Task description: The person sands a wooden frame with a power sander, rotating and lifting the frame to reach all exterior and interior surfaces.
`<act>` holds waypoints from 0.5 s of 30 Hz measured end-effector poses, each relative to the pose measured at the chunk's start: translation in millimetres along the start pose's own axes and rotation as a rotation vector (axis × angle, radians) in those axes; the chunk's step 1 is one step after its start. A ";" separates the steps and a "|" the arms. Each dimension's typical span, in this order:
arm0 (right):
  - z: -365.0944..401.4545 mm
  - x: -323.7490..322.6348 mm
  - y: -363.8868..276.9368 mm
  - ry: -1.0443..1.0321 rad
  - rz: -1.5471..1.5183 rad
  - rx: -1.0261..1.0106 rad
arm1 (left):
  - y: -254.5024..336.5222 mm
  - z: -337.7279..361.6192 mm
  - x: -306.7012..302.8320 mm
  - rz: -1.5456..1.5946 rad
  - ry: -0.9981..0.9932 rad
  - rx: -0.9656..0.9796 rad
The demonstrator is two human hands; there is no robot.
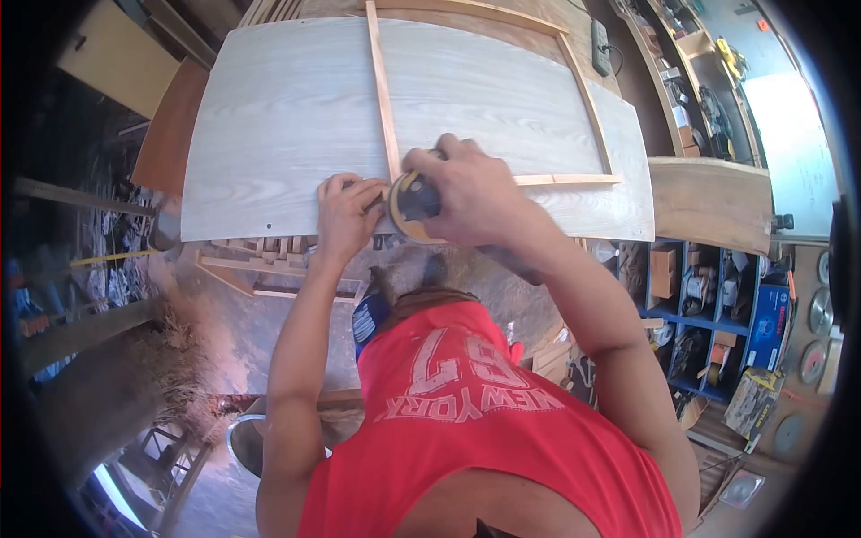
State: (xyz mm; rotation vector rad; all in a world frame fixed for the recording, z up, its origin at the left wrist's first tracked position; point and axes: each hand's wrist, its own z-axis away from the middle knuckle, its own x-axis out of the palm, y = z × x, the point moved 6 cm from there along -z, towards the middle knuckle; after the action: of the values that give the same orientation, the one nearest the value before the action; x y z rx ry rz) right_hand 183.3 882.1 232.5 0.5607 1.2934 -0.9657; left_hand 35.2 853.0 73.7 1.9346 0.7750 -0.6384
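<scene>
My right hand grips a round yellow-and-black power sander, held tilted at the near corner of a wooden frame. A dark part below my right wrist seems to belong to the same tool. Close on the left, my left hand has its fingers curled at that corner, holding the thin wooden frame. The frame lies on a pale wood-grain panel. The sander and my fingers hide the corner itself.
A power strip with a cord lies beyond the frame. Blue shelving with boxes and tools stands at the right, below a wooden board. Wood pieces sit under the panel's near edge. Shavings cover the floor at left.
</scene>
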 end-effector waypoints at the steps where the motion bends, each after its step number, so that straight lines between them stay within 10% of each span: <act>1: 0.8 -1.1 6.9 -0.006 0.004 0.025 | -1.1 0.4 1.5 0.021 -0.012 -0.006; 15: -7.5 -5.7 22.7 -0.058 0.048 0.052 | -2.0 2.7 3.0 0.062 -0.005 -0.041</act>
State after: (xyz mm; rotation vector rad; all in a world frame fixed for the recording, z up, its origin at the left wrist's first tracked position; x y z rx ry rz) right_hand 198.5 901.5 232.6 0.5971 1.2007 -0.9713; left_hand 35.4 852.2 69.3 1.9118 0.7165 -0.5848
